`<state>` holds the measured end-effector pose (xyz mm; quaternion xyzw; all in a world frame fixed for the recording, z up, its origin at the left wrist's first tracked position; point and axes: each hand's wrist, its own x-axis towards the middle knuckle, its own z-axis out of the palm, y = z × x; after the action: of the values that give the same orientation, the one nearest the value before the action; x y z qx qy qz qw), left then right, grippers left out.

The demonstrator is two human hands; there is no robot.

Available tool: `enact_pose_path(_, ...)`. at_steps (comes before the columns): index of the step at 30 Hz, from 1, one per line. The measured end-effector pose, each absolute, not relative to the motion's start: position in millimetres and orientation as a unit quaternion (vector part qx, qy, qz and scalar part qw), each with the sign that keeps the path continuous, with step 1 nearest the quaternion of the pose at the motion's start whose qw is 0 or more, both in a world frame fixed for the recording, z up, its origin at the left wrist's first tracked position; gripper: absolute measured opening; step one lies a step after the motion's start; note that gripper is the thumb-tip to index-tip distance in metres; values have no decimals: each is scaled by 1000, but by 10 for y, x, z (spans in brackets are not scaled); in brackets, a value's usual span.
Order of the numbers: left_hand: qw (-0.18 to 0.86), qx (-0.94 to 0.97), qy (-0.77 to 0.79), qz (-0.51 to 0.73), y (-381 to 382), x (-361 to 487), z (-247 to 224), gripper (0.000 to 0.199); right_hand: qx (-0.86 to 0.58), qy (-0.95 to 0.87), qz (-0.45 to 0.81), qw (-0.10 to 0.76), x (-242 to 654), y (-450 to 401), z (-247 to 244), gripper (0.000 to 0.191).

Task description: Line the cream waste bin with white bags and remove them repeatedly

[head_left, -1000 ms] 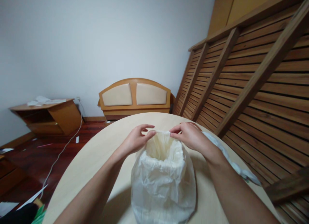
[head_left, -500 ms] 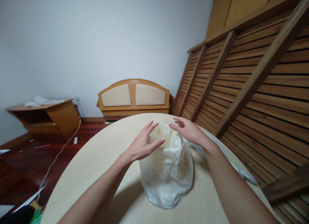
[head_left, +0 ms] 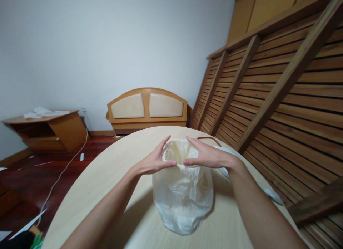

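well left of the grip stands a wooden cabinet [head_left: 72, 131]. the left hand [head_left: 154, 161] keeps thumb and fingers apart, curved around the left of the white bag's [head_left: 183, 195] mouth. the bag sits on the table [head_left: 109, 163], between and below both hands, whose spread probably holds the mouth round. the right hand [head_left: 207, 153] mirrors this, thumb apart from fingers; i can't tell how firmly either presses. farther right, a slatted panel [head_left: 262, 115] slants.

Free tabletop [head_left: 107, 170] left of bag [head_left: 182, 199]
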<state>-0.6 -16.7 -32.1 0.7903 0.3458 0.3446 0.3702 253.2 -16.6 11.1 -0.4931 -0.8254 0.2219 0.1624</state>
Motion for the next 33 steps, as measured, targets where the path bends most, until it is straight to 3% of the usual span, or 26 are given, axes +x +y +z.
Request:
enact_pose_path(7,392,791,332,331,-225,9,-290,125,-477,-841,241,90,2609,-218,130,146)
enact_pose_path(12,326,807,367,328,-210,-55,-267,129,-444,-837,286,140,2653,-96,22,151)
enact_pose_path(14,284,816,378,332,-221,-70,-229,125,-417,-827,324,193,2709,4,-25,141)
enact_pose_path(16,238,831,375,336,-257,-57,-171,110,-410,-809,332,259,2789,135,-79,112)
enact_pose_path(18,188,849,357,341,-313,-19,-102,90,-469,-784,239,330,2882,280,-153,71)
enact_pose_path(20,142,867,331,345,-375,31,-32,72,-593,-738,68,315,2974,410,-255,49)
enact_pose_path(26,119,901,253,331,-493,132,110,25,-685,-689,-47,231,3078,565,-635,39)
enact_pose_path(33,139,898,284,305,-483,133,72,19,-687,-709,-104,119,2959,575,-983,34)
